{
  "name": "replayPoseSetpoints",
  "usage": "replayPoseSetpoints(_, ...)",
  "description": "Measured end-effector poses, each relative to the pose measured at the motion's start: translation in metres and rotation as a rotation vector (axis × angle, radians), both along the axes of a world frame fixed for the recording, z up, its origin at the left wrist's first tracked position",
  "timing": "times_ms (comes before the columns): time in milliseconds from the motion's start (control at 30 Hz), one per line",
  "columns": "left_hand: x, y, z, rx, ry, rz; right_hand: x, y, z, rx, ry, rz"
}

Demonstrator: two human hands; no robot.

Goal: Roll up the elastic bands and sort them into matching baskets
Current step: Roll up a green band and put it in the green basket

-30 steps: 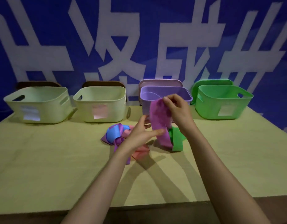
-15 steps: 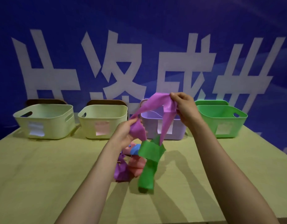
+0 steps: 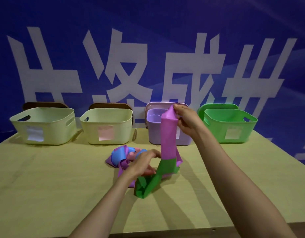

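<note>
Pinching the purple band (image 3: 168, 134) with our right hand (image 3: 187, 122), grip unclear on the left hand (image 3: 143, 164) below it, we judge nothing rolled or sorted.

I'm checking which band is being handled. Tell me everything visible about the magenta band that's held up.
The magenta band is a wide, flat strip, smooth and rubbery-looking, creased lengthwise. The right hand pinches its top end in front of the purple basket, so it hangs nearly upright. Its lower end reaches the table, where the green band lies across it. The left hand is beside its lower part; contact cannot be told.
</note>
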State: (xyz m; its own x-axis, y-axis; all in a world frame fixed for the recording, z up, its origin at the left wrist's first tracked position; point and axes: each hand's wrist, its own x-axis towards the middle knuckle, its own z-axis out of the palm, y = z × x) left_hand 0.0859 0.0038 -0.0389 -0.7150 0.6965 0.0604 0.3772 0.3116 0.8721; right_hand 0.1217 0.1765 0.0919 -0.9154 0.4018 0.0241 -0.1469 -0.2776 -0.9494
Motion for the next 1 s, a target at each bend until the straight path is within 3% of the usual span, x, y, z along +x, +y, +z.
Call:
replayPoseSetpoints(133,0.005,-0.009,-0.020,-0.178,-0.025,-0.105,0.002,0.008,0.006,-0.148,0.034,-0.020)
replayPoseSetpoints(267,0.007,-0.004,-0.017,0.074,-0.021,0.060,0.005,0.007,0.000,-0.167,0.004,-0.024)
replayPoseSetpoints(400,0.008,0.003,-0.003,0.353,-0.191,0.199,0.002,0.007,-0.022,0.197,-0.115,0.074)
replayPoseSetpoints(500,0.008,0.005,0.011,0.600,-0.518,0.271,0.005,0.001,-0.038,0.445,-0.195,0.105)
replayPoseSetpoints(567,0.006,0.005,0.016,0.662,-0.631,0.265,0.009,-0.007,-0.044,0.601,-0.239,0.163)
replayPoseSetpoints(667,0.011,0.005,0.016,0.625,-0.553,0.268,0.010,-0.019,-0.051,0.786,-0.346,0.213)
replayPoseSetpoints(733,0.011,0.005,0.012,0.636,-0.509,0.275,0.005,-0.022,-0.057,0.792,-0.358,0.215)
replayPoseSetpoints(867,0.006,0.003,0.018,0.766,-0.764,0.236,-0.002,-0.023,-0.068,0.870,-0.306,0.162)
replayPoseSetpoints(1000,-0.006,0.007,0.001,0.708,-0.485,0.470,-0.003,-0.030,-0.069,1.117,-0.301,0.149)
